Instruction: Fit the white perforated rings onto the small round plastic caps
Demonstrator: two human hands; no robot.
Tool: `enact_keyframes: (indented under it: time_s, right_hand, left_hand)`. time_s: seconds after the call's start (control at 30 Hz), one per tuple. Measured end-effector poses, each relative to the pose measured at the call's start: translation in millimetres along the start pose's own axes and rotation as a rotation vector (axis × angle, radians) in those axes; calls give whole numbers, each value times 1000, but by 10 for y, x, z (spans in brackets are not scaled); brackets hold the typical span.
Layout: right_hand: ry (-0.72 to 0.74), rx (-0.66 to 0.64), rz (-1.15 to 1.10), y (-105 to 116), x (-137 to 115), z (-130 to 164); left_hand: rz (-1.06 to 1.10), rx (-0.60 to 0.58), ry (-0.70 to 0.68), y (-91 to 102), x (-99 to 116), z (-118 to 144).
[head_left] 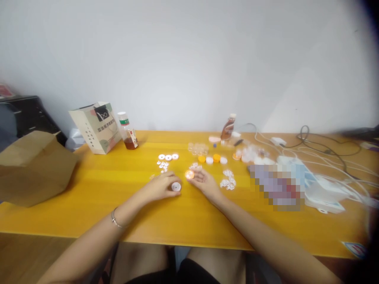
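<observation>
My left hand (161, 184) has its fingers and thumb closed around a white round disc (176, 186) with a dark centre hole. Just to the right, my right hand (207, 185) pinches an orange round piece (189, 174) with a whitish middle. Beyond the left hand lie a row of three white discs (168, 157) and several small white parts (162, 164). Past the right hand are clear round pieces (197, 149), orange round pieces (216, 158) and white ones (209, 160). Flat white cut-out pieces (227, 182) lie right of that hand.
On the yellow table (183, 225), a paper bag (103, 130) and a bottle (128, 134) stand back left, near a brown paper bag (35, 169). Another bottle (228, 128) stands at the back. Clear plastic (251, 153), a pixelated item (276, 187) and cables (340, 154) lie right.
</observation>
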State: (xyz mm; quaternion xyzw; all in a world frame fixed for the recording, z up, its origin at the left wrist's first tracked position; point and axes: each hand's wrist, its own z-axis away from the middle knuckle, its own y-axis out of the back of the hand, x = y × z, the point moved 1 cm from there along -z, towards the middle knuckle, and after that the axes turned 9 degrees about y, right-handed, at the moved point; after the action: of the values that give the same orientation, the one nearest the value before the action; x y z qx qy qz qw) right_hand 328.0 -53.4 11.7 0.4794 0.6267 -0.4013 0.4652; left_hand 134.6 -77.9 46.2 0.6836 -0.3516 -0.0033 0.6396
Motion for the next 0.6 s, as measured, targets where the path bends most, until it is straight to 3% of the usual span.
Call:
enact_keyframes:
  time_s: [0.1,0.33,0.47,0.6]
  right_hand:
    - [3,9,47,3,0,-6]
    - [36,-35,118,-49,-89,41]
    - [48,-75,161,-70,-130,72]
    - [71,-80,170,-70,-114,79]
  left_hand:
    - [190,-88,68,-7,-56,-45]
    - [1013,-147,254,77,-110,-121]
    - [1082,-160,226,78,-93,-123]
    - [919,-67,194,27,-112,-148]
